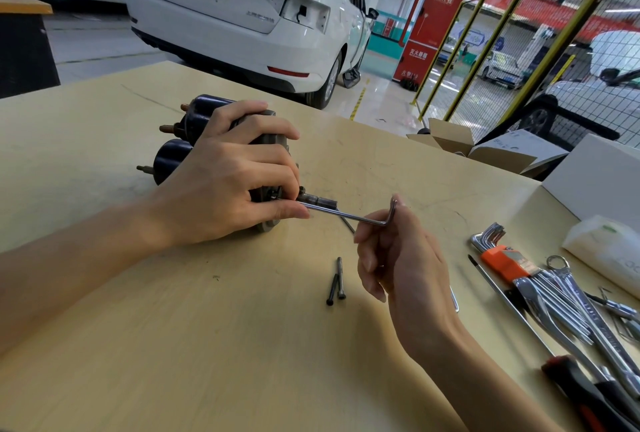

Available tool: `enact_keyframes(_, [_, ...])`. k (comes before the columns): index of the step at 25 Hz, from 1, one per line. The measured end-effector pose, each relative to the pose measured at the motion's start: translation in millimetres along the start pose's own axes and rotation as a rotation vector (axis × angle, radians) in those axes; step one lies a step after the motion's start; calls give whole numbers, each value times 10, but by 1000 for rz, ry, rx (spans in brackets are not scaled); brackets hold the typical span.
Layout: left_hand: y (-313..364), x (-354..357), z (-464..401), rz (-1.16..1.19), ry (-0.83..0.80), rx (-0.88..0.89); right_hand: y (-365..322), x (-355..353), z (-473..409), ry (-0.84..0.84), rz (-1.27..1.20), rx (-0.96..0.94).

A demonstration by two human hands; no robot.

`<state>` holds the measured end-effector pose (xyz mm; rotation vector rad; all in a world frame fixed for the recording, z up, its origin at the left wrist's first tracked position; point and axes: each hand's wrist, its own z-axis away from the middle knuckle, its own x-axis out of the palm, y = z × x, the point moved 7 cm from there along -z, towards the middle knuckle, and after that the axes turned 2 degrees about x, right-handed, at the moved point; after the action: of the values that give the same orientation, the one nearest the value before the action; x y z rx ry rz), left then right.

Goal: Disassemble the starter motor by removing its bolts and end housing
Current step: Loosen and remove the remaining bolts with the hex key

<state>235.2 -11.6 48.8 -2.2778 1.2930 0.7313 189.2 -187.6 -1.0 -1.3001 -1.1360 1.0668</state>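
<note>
The starter (pixel 194 141) lies on its side toward the counter's (pixel 173 345) far left edge. The left hand (pixel 221 186) wraps its body and pinches the hex key (pixel 346 215) at the bolt; the right hand (pixel 391 251) pinches the key's bent end. Two bolts (pixel 336 281) lie loose mid-counter. The starter looks heavy, rigid and prone to roll, so bracing it across the body seems wise.

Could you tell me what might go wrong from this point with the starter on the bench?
The hex key enters the starter at a slant, guided by the left hand; it may slip and round the bolt head. The right hand pinches only the short end, so the grip could slip. The two loose bolts lie under that hand and could be knocked away.
</note>
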Motion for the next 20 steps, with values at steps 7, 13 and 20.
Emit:
enact_keyframes(7, [-1,-4,-10,1,-1,-3,-31,4,20,-20,-2,-6])
enact_keyframes(13, [-3,-4,-12,2,-3,-7,-10,33,-7,-47,-37,3])
enact_keyframes(20, [4,-4,-7,5,-14,-7,20,44,5,-92,-41,38])
